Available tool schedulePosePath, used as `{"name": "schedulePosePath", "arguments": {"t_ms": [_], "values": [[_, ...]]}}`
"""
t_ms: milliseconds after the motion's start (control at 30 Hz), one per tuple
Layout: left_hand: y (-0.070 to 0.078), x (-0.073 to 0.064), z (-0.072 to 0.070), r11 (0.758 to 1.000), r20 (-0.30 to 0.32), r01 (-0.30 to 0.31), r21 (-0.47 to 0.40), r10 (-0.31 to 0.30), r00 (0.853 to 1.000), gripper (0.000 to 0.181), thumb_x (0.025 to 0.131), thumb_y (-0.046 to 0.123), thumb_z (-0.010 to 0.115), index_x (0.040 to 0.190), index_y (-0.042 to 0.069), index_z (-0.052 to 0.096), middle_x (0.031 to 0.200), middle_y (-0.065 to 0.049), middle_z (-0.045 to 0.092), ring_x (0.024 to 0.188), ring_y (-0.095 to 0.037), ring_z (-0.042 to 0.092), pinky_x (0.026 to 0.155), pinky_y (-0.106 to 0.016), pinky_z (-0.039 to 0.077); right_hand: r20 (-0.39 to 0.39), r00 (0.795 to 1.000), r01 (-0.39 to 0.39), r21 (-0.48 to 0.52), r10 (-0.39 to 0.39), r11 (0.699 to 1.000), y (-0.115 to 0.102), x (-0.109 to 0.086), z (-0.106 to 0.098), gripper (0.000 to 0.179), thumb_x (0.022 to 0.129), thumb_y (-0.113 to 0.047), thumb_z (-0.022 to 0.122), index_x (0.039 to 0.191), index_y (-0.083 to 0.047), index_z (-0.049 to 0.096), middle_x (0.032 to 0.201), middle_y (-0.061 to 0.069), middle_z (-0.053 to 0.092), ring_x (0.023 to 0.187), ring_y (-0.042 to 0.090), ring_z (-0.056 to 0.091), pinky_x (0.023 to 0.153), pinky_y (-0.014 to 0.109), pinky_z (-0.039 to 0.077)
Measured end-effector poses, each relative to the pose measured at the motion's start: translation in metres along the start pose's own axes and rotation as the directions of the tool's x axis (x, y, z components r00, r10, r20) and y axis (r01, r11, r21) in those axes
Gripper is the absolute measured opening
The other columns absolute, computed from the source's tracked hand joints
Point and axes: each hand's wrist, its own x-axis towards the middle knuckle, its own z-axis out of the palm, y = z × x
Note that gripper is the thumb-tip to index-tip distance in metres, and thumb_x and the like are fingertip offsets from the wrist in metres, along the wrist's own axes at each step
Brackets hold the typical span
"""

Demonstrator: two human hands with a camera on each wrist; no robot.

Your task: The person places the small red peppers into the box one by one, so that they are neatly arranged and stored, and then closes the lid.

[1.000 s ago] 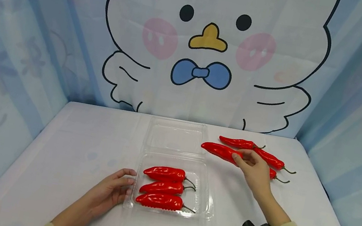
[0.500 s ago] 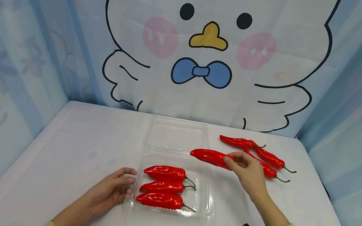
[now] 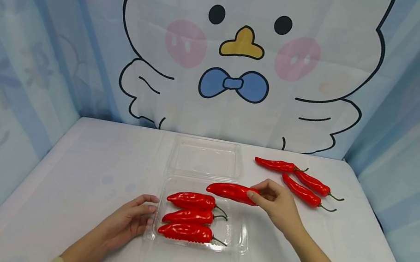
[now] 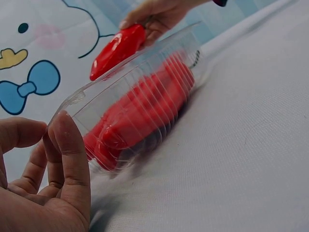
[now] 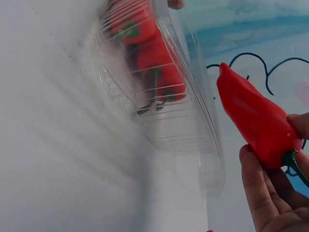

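Observation:
Between thumb and fingers my right hand [image 3: 277, 204] pinches a red chili pepper [image 3: 230, 191] near its stem end, tip toward the left. That pepper overlaps the back part of a clear plastic clamshell box [image 3: 236, 229] in the head view; the right wrist view shows it outside the wall, above rim level. Three red peppers [image 3: 188, 216] lie side by side in the box, stems to the right. My left hand [image 3: 128, 222] is at the box's left edge; in the left wrist view its thumb and forefinger [image 4: 67, 140] pinch the rim.
Three more red peppers [image 3: 302, 192] lie at the back right of the white table [image 3: 102, 168]. The box's lid [image 3: 205, 156] is folded back flat behind it. A curtain with a cartoon bird [image 3: 229, 115] hangs behind the table.
My right hand has carried its pepper leftward and toward me, from beside the loose peppers to over the back of the box. The left hand and the box have stayed put.

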Motion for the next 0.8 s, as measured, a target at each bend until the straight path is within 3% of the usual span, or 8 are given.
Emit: {"name": "schedulePosePath", "arguments": {"t_ms": [400, 800], "values": [[0.000, 0.000, -0.001, 1.000, 0.019, 0.000, -0.004, 0.000, 1.000, 0.027, 0.104, 0.017, 0.060, 0.128, 0.014, 0.047, 0.102, 0.002, 0.061, 0.080, -0.008, 0.060, 0.074, -0.017, 0.057, 0.141, 0.989, 0.035, -0.012, -0.033, 0.999, -0.005, -0.007, 0.012, 0.019, 0.093, -0.024, 0.077, 0.104, -0.011, 0.069, 0.102, 0.006, 0.074, 0.086, 0.017, 0.069, 0.078, 0.025, 0.059], [-0.002, 0.000, -0.002, 1.000, 0.032, -0.006, -0.018, 0.007, 0.999, 0.025, 0.104, 0.016, 0.059, 0.127, 0.014, 0.047, 0.101, 0.002, 0.060, 0.080, -0.008, 0.060, 0.075, -0.018, 0.057, 0.270, 0.956, 0.110, 0.022, -0.112, 0.994, -0.013, -0.016, 0.030, 0.016, 0.093, -0.021, 0.077, 0.101, -0.010, 0.069, 0.098, 0.004, 0.073, 0.084, 0.018, 0.068, 0.075, 0.024, 0.060]]}}
